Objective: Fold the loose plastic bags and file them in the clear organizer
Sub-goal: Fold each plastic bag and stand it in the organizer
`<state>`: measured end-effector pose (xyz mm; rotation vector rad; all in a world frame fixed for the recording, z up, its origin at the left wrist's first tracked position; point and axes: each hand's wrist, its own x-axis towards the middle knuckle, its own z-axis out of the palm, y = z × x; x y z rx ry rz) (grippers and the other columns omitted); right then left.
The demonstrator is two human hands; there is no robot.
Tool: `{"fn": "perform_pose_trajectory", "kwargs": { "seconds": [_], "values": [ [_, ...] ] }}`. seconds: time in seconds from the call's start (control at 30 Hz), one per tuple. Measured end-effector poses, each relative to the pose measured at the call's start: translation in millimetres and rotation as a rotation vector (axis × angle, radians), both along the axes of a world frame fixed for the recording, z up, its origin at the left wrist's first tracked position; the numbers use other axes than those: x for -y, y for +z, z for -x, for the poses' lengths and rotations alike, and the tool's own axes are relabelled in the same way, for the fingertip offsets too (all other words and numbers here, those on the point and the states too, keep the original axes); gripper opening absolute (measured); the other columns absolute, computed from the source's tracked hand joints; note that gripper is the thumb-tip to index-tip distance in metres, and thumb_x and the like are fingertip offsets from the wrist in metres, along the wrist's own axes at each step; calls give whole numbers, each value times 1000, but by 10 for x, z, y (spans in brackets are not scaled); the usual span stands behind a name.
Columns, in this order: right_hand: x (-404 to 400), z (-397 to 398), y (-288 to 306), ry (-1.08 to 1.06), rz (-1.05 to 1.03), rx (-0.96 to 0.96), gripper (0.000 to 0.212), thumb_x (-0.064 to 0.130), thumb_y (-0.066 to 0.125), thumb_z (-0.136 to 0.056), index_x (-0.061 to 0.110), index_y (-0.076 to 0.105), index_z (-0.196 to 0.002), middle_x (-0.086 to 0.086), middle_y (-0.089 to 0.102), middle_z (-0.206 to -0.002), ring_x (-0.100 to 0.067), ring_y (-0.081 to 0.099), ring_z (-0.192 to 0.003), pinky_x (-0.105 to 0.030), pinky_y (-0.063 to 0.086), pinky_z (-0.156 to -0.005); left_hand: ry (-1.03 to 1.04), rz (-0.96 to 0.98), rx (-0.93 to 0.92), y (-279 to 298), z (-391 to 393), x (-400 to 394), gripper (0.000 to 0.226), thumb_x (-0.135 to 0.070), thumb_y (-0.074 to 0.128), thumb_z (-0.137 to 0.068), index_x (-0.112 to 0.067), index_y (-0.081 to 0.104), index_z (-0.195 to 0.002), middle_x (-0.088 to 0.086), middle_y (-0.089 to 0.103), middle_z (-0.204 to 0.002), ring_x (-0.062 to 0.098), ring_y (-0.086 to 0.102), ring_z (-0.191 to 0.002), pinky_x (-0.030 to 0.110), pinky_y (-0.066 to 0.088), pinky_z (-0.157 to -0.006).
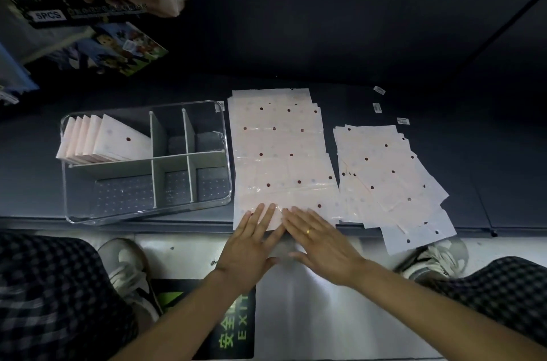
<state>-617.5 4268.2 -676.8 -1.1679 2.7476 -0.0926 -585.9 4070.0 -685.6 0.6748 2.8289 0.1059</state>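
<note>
Left hand point(251, 245): yours, fingers straight and flat, tips pressing near edge of spread bag point(281, 153).
Right hand point(322, 245): same, flat, ring on, just beside the left; nothing clamped.
Bag: long, dotted, lying flat between organizer point(225, 153) and loose pile point(387, 180); near end overhangs shelf point(518, 183) edge.
Filed bags point(103, 138): upright in organizer's far-left compartment; other compartments hold none.
Pile: fanned, near corner hangs off shelf.
Risk: slick plastic slips under flat palms, so fold goes crooked.
Risk: brush the pile and overhanging sheets slide to floor.
</note>
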Motion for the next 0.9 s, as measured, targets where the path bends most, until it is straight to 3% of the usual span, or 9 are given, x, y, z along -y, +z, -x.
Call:
{"fn": "perform_pose_trajectory", "kwargs": {
  "seconds": [0.07, 0.13, 0.27, 0.33, 0.4, 0.47, 0.5, 0.6, 0.9],
  "values": [
    [-190, -93, -82, -56, -102, 14, 67, 51, 28, -93, 7, 36, -144, -7, 30, -152, -23, 28, -140, -39, 17, -116, -13, 4, -8, -10, -29, 58, 83, -60, 65, -76, -24, 35, -145, 15, 31, -150, 32, 33, -137, 46, 32, -109],
    [-416, -100, -97, -132, -148, 33, 70, 53, 24, -94, 8, 27, -147, -7, 19, -155, -25, 19, -143, -40, 6, -114, -13, 42, -14, -67, -68, 182, 83, -59, 51, -87, -25, 10, -149, 15, 9, -156, 31, 13, -144, 47, 15, -115],
    [-760, -124, 4, -173, -196, -2, 69, 54, 24, -94, 6, 40, -141, -9, 35, -149, -23, 34, -138, -39, 16, -112, 24, 97, 65, -94, -140, 431, 73, -59, 20, -96, -30, -33, -138, 3, -35, -149, 23, -32, -137, 39, -22, -111],
    [-750, -88, 60, -183, -85, -58, 64, 51, 24, -96, 6, 59, -127, -8, 52, -137, -24, 50, -127, -39, 29, -112, 47, 59, 82, -62, -159, 462, 70, -56, 22, -97, -28, -22, -144, 1, -30, -151, 22, -26, -140, 39, -19, -113],
    [-628, -5, 136, -259, 97, -97, 49, 43, 37, -96, 9, 73, -102, -5, 67, -118, -25, 63, -111, -40, 48, -99, 63, -52, 16, 65, -128, 439, 67, -45, 47, -95, -20, 20, -150, 8, 6, -157, 28, 7, -145, 46, 4, -118],
    [-465, 93, 183, -315, 257, -110, 18, 26, 65, -86, 11, 73, -91, -2, 71, -105, -26, 66, -99, -38, 53, -87, 81, -233, -80, 144, -58, 391, 47, -27, 77, -77, -10, 65, -119, 15, 56, -132, 32, 52, -124, 51, 40, -102],
    [-384, 128, 194, -324, 295, -74, 14, 19, 74, -79, 11, 73, -91, -1, 71, -101, -26, 66, -94, -35, 53, -83, 87, -306, -125, 165, -27, 368, 36, -20, 84, -69, -10, 73, -101, 13, 66, -116, 30, 63, -109, 47, 51, -90],
    [-256, 217, 168, -297, 267, 75, 18, 14, 74, -80, 9, 72, -97, -3, 69, -101, -25, 62, -94, -30, 49, -81, 132, -393, -120, 216, 52, 312, 21, -15, 87, -63, -14, 72, -78, 3, 70, -98, 19, 69, -86, 25, 54, -63],
    [-198, 254, 92, -404, 304, 216, 16, 28, 70, -83, 14, 71, -91, 3, 59, -104, -14, 51, -98, -15, 33, -77, 117, -413, -77, 196, 143, 331, 22, -11, 88, -60, -15, 68, -67, -4, 68, -86, 14, 67, -77, 16, 48, -53]
  ]
}}
